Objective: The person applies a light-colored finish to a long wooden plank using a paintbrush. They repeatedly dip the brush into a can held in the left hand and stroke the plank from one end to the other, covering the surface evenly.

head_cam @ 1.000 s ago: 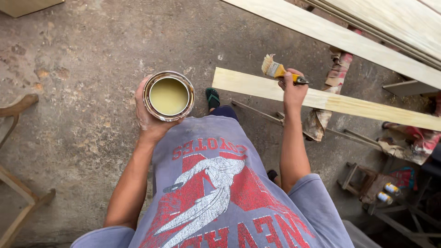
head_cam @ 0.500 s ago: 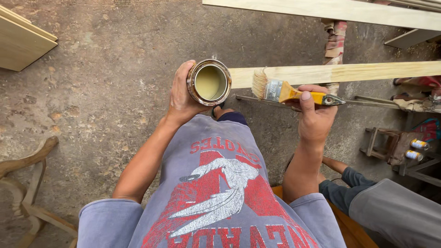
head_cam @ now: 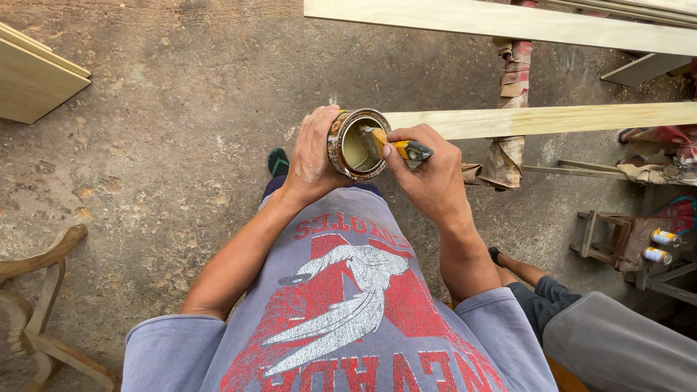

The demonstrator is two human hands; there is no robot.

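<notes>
Bare floor (head_cam: 181,145) lies open leftward; the plank (head_cam: 552,120) and wrapped post (head_cam: 512,94) block the right.

Rough concrete floor (head_cam: 167,145), grey-brown, stained and pitted, scattered with small chips and dust. Even daylight, soft shadows.

Upper left: flat pale wooden panels (head_cam: 33,76), stacked, edges showing. Lower left: curved wooden furniture frame (head_cam: 36,290), unfinished, lying on the floor.

Top: long pale plank (head_cam: 472,18) running left to right; a second long plank (head_cam: 552,120) below it, resting on a rag-wrapped support (head_cam: 512,94). More boards (head_cam: 646,69) at upper right.

Right side: small wooden stool (head_cam: 606,236) with two spray cans (head_cam: 661,247) lying beside it. Crumpled cloth (head_cam: 653,167) near a thin metal bar (head_cam: 573,170).

Lower right: another person's leg (head_cam: 552,287), seated low.
</notes>
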